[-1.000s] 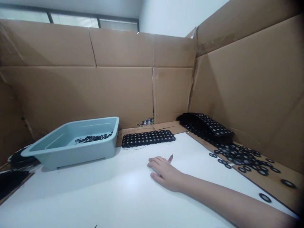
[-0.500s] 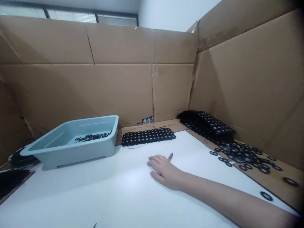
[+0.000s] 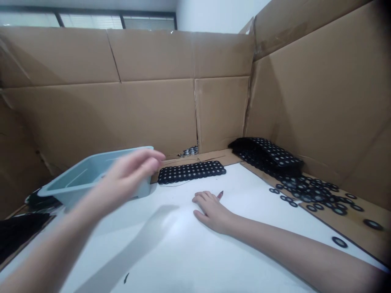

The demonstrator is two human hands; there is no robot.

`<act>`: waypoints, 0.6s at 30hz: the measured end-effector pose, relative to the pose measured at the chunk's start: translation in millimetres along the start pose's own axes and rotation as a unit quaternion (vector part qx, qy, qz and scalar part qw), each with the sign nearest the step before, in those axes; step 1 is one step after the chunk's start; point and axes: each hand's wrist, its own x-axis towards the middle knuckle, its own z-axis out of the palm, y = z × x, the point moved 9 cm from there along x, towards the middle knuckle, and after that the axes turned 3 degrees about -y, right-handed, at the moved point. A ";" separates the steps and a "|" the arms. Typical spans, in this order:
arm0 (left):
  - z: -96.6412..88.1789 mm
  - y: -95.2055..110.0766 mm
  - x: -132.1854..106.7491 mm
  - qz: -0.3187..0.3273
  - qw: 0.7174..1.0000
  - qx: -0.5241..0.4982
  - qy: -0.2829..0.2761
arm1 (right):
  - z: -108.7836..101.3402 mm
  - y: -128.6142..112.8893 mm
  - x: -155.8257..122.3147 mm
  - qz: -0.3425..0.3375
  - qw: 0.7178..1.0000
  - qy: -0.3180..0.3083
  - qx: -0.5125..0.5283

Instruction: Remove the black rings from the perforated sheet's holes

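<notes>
Pale-blue basin (image 3: 69, 196): left hand (image 3: 132, 169) has entered before it, making both hands available; right hand (image 3: 214, 211) rests. Fingers' grip, both hands: indeterminable.

A makeshift workshop corner, shown by cardboard walls (image 3: 146, 118), a white table (image 3: 186, 256) and scattered black-rimmed discs (image 3: 314, 194).

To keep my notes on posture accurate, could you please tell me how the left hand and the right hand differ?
The left hand is raised in front of the light-blue tub, while the right hand rests on the white tabletop. The left hand is blurred; the right hand looks clearer. In the picture, the left hand's fingers point rightward, the right hand's leftward. Both hands are bare.
</notes>
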 end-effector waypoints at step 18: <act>131.1 -196.7 41.8 -0.359 0.893 0.272 0.012 | -2.5 15.0 4.7 0.041 0.997 0.053 -0.042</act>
